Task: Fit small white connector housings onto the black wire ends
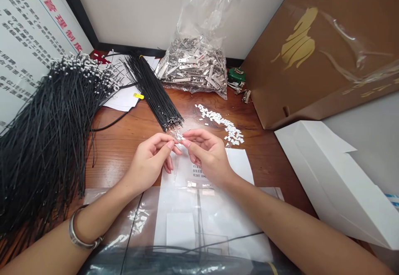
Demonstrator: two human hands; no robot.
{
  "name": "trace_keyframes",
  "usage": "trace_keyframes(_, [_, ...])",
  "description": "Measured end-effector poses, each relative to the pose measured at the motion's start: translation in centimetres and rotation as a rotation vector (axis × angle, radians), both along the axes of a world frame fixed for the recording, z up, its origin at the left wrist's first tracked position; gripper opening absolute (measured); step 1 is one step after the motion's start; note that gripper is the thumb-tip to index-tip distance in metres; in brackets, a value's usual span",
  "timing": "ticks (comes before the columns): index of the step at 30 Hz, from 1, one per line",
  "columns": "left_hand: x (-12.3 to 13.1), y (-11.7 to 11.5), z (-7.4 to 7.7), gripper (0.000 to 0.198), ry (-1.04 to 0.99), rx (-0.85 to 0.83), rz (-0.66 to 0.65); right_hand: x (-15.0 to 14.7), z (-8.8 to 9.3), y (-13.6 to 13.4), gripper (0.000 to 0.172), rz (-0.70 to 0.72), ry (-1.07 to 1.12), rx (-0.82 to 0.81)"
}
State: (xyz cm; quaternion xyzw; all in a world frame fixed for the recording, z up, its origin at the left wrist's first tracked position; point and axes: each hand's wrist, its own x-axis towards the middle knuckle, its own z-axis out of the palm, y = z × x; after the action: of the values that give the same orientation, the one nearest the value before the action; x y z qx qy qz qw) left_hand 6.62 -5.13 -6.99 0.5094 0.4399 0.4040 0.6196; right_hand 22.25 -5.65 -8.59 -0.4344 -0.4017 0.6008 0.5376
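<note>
My left hand [151, 160] and my right hand [207, 154] meet fingertip to fingertip over the middle of the wooden table [268, 154]. Both pinch a tiny pale piece [178, 137], too small to name, just in front of the tip of a bundle of black wires [154, 92]. A silver bracelet sits on my left wrist. A scatter of small white connector pieces [221, 123] lies just right of my hands. A white printed sheet [199, 171] lies under them.
A large heap of black wires with white ends [46, 133] fills the left side. A clear bag of metal strips [195, 65] stands at the back. A brown cardboard box [318, 50] and a white box [339, 183] sit right. Clear plastic bags [174, 229] lie near me.
</note>
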Motion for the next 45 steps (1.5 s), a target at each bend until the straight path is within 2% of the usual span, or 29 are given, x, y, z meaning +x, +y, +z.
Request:
trace_keyframes(10, [-0.06, -0.08, 0.03, 0.015, -0.003, 0.018, 0.005, -0.10, -0.08, 0.08, 0.015, -0.033, -0.057, 0.045])
trace_keyframes(18, [-0.15, -0.33, 0.17, 0.016, 0.054, 0.022, -0.066, -0.10, -0.15, 0.06, 0.017, -0.039, -0.067, 0.016])
trace_keyframes(22, [0.05, -0.25, 0.02, 0.016, 0.065, 0.024, -0.050, -0.07, -0.08, 0.03, 0.013, -0.026, -0.102, 0.057])
trace_keyframes(28, [0.04, -0.21, 0.07, 0.019, 0.070, 0.019, -0.047, -0.12, 0.22, 0.00, 0.018, -0.044, -0.160, 0.026])
trace_keyframes(45, [0.00, -0.35, 0.18, 0.022, 0.115, 0.027, -0.045, 0.02, 0.09, -0.05, 0.006, -0.023, -0.184, 0.134])
